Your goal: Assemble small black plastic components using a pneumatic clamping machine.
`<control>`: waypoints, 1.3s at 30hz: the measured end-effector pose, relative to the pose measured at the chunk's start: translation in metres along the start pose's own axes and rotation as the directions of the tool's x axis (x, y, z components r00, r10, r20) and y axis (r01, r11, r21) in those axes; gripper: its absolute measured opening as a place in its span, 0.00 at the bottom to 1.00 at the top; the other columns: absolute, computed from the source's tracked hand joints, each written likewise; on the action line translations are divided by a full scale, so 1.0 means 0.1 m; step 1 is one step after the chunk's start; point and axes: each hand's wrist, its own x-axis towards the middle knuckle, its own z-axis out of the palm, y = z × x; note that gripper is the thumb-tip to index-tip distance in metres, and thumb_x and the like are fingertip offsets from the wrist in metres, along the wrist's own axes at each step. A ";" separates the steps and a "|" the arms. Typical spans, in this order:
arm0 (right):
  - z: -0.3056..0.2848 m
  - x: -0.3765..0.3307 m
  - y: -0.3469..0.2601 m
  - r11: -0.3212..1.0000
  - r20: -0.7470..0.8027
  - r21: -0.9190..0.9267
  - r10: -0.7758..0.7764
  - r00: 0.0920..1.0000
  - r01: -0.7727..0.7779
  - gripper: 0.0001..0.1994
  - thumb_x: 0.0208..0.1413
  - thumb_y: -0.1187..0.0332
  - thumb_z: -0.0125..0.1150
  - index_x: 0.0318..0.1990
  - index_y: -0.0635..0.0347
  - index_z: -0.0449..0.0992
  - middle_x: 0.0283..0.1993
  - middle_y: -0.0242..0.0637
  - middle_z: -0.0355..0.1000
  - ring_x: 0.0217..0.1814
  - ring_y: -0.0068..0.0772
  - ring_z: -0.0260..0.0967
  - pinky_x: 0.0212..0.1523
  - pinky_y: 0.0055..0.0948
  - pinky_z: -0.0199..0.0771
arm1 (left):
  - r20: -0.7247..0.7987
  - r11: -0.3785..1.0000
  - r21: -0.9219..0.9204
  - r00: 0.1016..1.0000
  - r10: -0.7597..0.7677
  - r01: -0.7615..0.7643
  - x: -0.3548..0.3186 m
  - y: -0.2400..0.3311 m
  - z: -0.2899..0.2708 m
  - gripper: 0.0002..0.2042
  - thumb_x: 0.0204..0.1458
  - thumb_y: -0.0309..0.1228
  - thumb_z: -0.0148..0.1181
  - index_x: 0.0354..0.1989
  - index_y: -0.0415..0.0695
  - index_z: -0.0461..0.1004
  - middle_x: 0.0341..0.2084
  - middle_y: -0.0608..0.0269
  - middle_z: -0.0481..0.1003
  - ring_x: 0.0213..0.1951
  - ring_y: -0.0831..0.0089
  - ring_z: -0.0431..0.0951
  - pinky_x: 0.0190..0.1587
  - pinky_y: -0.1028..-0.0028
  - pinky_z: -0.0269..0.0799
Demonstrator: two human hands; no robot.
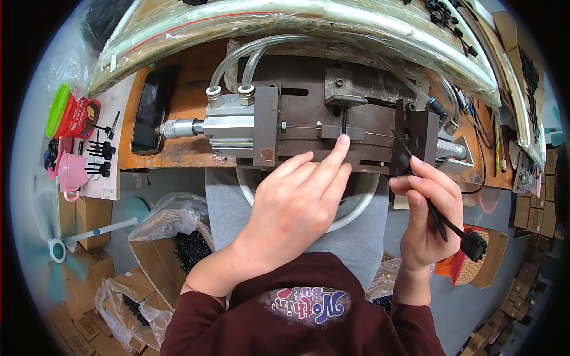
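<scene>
Left hand (300,193): fingers spread, index fingertip at small block (356,134) on fixture (265,130). Right hand (433,204): pinching black ties (474,245) near right plate (426,127).

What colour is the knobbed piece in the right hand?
The piece is black; head view shows it best.

- Slants the left forearm (212,270) in from the lower left, toward the middle.
- Turns the left hand (294,199) palm down, with its back uppermost.
- Stretches one left finger (336,157) nearly straight, farther forward than the rest, and bends the neighbouring ones slightly.
- Stands the right forearm (414,289) steeply, close to upright in the view.
- Curls the right hand (430,219) inward, with right fingers (442,179) bent leftward, in a pinching grip.
</scene>
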 end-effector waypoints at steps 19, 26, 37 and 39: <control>0.12 0.16 0.03 0.934 -0.002 -0.240 -0.272 0.962 0.264 0.13 0.47 0.87 0.66 0.41 0.72 0.79 0.45 0.51 0.77 0.44 0.40 0.78 0.42 0.30 0.83 | -0.019 0.560 -0.828 0.999 0.027 -0.031 -0.12 0.03 -0.49 0.15 0.35 0.24 0.77 0.35 0.39 0.85 0.36 0.52 0.79 0.32 0.70 0.81 0.32 0.77 0.76; 0.06 0.15 -0.05 0.947 -0.093 0.317 0.088 0.992 -0.054 0.10 0.56 0.89 0.54 0.45 0.75 0.73 0.45 0.56 0.75 0.38 0.40 0.80 0.39 0.28 0.83 | -0.107 0.966 -0.259 0.994 -0.016 -0.013 -0.08 0.03 -0.16 0.14 0.36 0.23 0.72 0.35 0.38 0.80 0.51 0.47 0.76 0.36 0.62 0.82 0.38 0.70 0.78; -0.08 0.13 -0.14 0.632 0.155 0.550 0.566 0.810 -0.546 0.10 0.49 0.87 0.65 0.37 0.71 0.71 0.31 0.44 0.76 0.17 0.21 0.69 0.15 0.15 0.66 | 0.006 0.999 0.036 0.999 -0.036 0.036 0.03 -0.03 0.00 0.13 0.42 0.27 0.69 0.38 0.41 0.79 0.52 0.58 0.77 0.29 0.70 0.81 0.31 0.74 0.76; -0.03 0.14 -0.11 0.613 0.166 0.556 0.580 0.798 -0.562 0.10 0.49 0.86 0.67 0.35 0.70 0.71 0.30 0.41 0.76 0.16 0.17 0.67 0.13 0.13 0.62 | 0.010 0.999 -0.008 0.999 -0.048 0.048 0.03 -0.02 -0.05 0.15 0.42 0.28 0.70 0.40 0.41 0.79 0.50 0.57 0.78 0.30 0.70 0.81 0.32 0.74 0.76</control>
